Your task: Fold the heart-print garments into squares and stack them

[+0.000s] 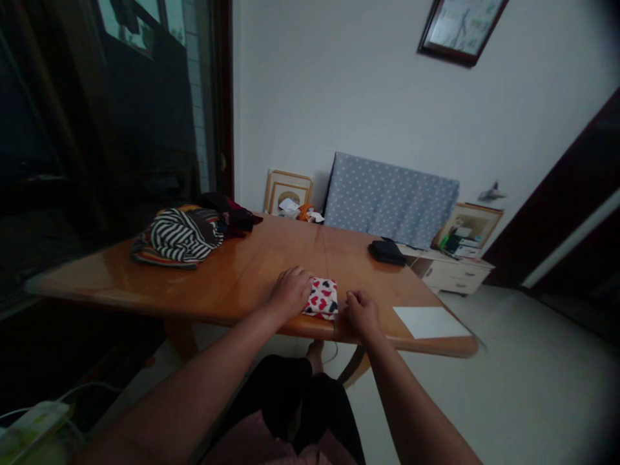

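"Which part is the left hand [290, 292] touching?"

"It is lying palm-down over the left side of a folded white cloth [321, 298] printed with red and dark hearts. It is pressing on the fabric without clenching."

"And the right hand [362, 316]?"

"It is resting just beside the cloth's right edge, with its fingers curling together. I cannot tell from here whether they are pinching anything."

"Where is the cloth lying?"

"It is lying on a glossy wooden table [271, 258], close to the near edge, at lower centre."

"What is surrounding it?"

"A striped garment [177, 237] is sitting in a heap toward the left, with dark clothing [227, 213] bunching behind it. A black pouch [386, 252] is lying right of centre, and a white sheet of paper [430, 322] is lying near the table's right corner."

"And beyond the table?"

"A polka-dot blue board [387, 200] is leaning against the wall, beside a wooden picture frame [288, 192], while a white drawer unit [453, 271] is standing at right."
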Demonstrator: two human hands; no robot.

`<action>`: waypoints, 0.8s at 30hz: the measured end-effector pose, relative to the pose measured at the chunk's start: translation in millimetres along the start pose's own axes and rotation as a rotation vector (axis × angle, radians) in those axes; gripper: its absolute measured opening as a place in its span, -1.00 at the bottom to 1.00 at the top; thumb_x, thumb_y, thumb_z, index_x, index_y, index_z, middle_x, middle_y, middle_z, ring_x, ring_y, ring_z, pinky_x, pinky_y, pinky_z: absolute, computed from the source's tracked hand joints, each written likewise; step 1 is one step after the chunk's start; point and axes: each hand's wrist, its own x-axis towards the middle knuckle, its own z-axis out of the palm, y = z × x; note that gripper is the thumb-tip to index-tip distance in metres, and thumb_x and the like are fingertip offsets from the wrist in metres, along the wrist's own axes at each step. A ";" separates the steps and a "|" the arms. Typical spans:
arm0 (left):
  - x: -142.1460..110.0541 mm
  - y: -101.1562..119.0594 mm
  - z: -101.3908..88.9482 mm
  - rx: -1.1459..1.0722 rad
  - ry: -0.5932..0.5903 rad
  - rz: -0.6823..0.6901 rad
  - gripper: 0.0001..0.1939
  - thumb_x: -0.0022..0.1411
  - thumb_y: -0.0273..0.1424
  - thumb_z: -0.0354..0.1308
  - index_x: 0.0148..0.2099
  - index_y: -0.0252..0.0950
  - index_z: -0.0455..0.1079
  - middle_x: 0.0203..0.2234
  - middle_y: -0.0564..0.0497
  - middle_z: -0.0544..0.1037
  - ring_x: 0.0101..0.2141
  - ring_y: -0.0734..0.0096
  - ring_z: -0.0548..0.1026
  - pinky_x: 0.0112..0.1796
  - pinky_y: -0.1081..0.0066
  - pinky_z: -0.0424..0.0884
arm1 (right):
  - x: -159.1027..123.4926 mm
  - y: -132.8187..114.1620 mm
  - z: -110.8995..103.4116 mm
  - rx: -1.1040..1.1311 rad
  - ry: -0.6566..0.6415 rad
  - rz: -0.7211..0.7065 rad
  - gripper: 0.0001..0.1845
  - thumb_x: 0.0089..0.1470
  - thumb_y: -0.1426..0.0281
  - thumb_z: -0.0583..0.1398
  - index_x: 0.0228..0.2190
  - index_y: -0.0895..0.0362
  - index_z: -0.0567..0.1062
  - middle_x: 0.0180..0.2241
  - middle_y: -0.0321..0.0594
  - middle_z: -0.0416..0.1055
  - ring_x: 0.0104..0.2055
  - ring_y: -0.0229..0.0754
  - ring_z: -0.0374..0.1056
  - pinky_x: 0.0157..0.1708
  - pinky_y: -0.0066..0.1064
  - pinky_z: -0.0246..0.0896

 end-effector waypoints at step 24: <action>17.6 -14.1 54.5 -0.036 -0.366 -0.002 -0.40 0.50 -0.13 -0.30 0.40 -0.26 0.16 0.36 -0.14 0.23 0.37 0.28 0.10 0.31 0.17 0.00 | 35.3 -31.3 3.0 0.206 -0.284 0.201 -0.76 0.02 0.32 0.26 -0.59 0.17 0.44 -0.64 -0.28 0.37 -0.58 -0.29 0.26 -0.59 -0.49 0.12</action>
